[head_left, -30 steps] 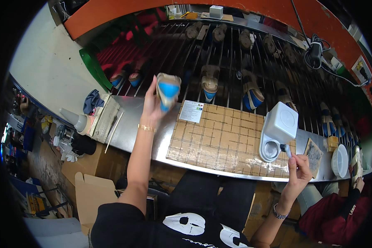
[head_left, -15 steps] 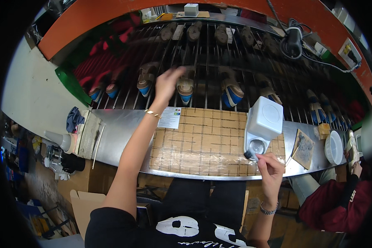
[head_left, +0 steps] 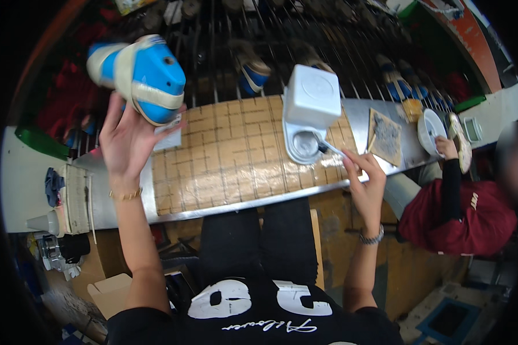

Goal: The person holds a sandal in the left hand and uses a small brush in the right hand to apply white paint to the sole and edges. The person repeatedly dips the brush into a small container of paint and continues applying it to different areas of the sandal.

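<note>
My left hand (head_left: 126, 135) is raised at the upper left, its fingers against a shoe upper on a blue shoe last (head_left: 155, 77) with pale bands across it. The last is held up off the rack, tilted. My right hand (head_left: 367, 178) pinches the handle of a small brush (head_left: 335, 150). The brush's dark head is at the rim of the round cup (head_left: 305, 145) on the white dispenser (head_left: 313, 95). The dispenser stands on a cardboard sheet (head_left: 230, 155) with gridded lines.
More shoes on lasts (head_left: 253, 75) lie on the bar rack (head_left: 213, 69) behind the table. A smeared board (head_left: 385, 138), a yellow block (head_left: 412, 109) and a white bowl (head_left: 431, 129) are at right. A co-worker (head_left: 460, 215) in maroon sits there, one hand by the bowl.
My left hand has taken a shoe on its last from the rack and lifted it to the left. My right hand keeps the brush at the cup. The view has shifted.
</note>
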Motion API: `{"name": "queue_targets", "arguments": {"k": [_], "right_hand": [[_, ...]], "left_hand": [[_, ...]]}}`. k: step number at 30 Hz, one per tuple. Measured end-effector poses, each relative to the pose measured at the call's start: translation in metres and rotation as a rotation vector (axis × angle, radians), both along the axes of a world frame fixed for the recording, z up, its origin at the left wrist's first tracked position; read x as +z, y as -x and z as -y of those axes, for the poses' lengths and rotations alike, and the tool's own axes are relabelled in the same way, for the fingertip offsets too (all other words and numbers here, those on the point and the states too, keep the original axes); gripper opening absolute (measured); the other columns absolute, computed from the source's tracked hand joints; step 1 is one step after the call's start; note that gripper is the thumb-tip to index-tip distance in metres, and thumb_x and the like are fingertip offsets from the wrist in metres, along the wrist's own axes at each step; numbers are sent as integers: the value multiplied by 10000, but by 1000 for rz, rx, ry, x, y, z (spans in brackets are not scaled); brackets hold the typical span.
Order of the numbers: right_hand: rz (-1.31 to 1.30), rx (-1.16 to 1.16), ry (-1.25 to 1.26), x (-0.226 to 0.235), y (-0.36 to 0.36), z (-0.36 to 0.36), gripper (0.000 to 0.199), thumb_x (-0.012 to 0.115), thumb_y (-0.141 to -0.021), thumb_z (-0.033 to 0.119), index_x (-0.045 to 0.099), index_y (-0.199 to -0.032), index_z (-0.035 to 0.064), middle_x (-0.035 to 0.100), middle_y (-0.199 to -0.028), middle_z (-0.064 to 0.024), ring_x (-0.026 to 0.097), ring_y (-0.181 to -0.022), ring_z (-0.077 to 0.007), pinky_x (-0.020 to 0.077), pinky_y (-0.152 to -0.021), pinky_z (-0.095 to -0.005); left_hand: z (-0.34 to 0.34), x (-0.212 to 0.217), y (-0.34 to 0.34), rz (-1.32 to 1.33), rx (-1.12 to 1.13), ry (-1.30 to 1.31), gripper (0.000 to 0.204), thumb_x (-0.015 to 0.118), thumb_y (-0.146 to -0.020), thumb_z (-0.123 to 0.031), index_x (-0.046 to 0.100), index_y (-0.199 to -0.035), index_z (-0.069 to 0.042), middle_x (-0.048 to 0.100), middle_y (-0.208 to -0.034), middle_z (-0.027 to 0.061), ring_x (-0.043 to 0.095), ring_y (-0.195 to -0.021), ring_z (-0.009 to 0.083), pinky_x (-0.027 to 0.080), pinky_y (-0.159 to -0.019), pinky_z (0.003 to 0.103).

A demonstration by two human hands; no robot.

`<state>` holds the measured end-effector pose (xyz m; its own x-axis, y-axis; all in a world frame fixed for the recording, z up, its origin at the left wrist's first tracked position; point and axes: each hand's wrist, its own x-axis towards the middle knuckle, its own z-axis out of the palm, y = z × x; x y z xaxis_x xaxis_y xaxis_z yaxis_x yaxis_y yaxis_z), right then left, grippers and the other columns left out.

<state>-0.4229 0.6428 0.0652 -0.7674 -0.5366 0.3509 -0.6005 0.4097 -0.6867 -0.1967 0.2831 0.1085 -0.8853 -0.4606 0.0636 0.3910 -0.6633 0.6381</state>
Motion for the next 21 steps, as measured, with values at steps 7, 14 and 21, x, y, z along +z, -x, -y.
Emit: {"name": "queue_targets", "arguments": {"k": [7,14,21], "right_hand": [[-415,116,-184,-10,7,29,150,754,-838,132,787,-982,108,607,-793,-35,557,-733,-204,368,-703,-347],[-474,96,-194,-5,3,31,157,768,-830,135,793,-982,104,634,-777,-54,567,-690,-197,371,-693,-326],[446,67,60,-20,1,19,296,695,-947,245,754,-1021,-36,704,-788,-20,524,-709,-32,407,-619,-212]], "left_hand": [[-81,-23,-47,91,234,51,794,632,-892,-303,265,-1525,6,390,-1509,274,492,-1304,465,428,-1036,633],[-97,-22,-95,-197,503,-44,847,689,-845,-376,323,-1526,-31,421,-1507,245,434,-1373,437,359,-1111,647],[-123,-27,-57,-97,751,253,760,686,-921,-350,333,-1519,-42,414,-1527,186,433,-1394,357,344,-1155,569]]}}
